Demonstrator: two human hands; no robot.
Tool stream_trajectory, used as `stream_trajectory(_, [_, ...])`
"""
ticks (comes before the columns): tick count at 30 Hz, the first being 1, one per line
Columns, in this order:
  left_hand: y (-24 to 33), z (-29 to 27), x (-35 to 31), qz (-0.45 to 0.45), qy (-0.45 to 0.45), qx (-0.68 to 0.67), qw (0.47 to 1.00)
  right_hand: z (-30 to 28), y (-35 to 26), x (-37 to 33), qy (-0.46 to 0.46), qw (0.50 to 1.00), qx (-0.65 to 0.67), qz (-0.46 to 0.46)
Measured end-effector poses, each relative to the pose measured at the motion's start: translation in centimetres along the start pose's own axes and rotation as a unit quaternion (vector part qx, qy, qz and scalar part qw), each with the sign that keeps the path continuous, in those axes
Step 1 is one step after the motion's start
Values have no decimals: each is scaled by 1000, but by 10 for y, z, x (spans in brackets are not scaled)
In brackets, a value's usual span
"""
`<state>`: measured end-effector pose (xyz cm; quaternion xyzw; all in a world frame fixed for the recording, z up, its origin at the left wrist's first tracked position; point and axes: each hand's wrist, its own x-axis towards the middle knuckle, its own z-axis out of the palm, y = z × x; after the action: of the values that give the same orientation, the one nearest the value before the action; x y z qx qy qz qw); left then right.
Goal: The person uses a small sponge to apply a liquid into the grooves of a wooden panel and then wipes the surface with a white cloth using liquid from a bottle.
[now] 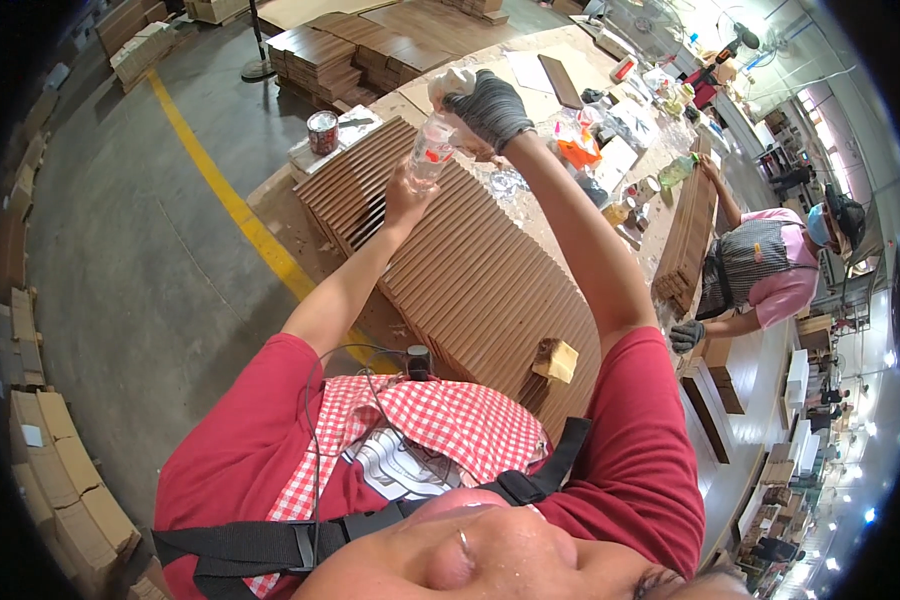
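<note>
My bare left hand (407,198) is wrapped round a clear plastic bottle (430,157) with red marks on its side. Close above the bottle, my right hand (492,108), in a dark grey glove, grips a crumpled white rag (452,86). The rag is at the bottle's upper end; whether they touch, I cannot tell. Both hands are over the far end of a row of brown wood boards (470,255) packed side by side with their edges up. A yellowish block with a dark side (555,360), like a sponge, rests on the boards nearer my body.
A paint-stained can (322,132) stands left of the boards. Rightward, a cluttered table (530,60) bears bags, jars and a dark board piece. A co-worker (760,260) stands at the right beside long brown boards (687,240). More board stacks (315,60) lie beyond.
</note>
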<state>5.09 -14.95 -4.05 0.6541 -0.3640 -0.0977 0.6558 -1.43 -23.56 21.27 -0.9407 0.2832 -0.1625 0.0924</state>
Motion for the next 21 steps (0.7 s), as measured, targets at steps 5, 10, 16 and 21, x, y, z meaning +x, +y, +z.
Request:
stream_trajectory(5, [1,0,-10,-34,-7,-30,999,11,-19,-5,30,998,0,56])
stream_trajectory(10, [5,-5,-12,-10,-7,-35,999,27,-19,-8,79,995,67,12])
stream_trajectory(16, [1,-24,-3,49,-53,-19,997,24,-12,-11,85,990,104,-36])
stream_trajectory(21, [-2,-31,-1,23,-76,-38,996,26,-7,-8,73,989,107,-76])
